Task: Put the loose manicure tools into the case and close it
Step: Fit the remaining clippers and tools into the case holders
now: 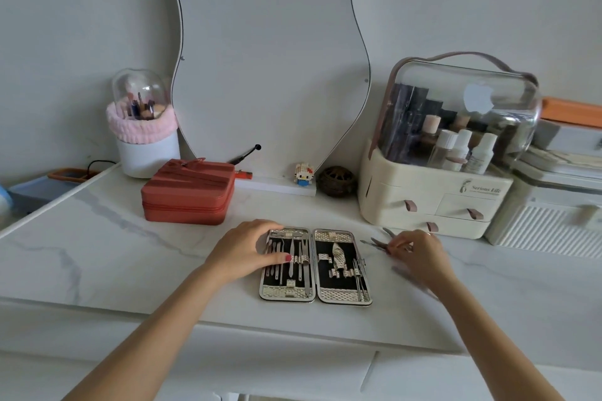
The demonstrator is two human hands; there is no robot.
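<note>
The manicure case lies open flat on the white marble table, two black-lined halves with silver woven trim. Several metal tools sit strapped in its left half, a few in its right half. My left hand rests on the case's left edge, fingers over the top corner and thumb on the strap. My right hand, blurred, is to the right of the case and pinches loose metal tools lying on the table. Another loose tool shows just above the fingers.
A red zip case stands behind on the left, with a brush holder beyond it. A cream cosmetics organiser with drawers stands at the right rear. A mirror, a small toy figure and a dark ball line the back.
</note>
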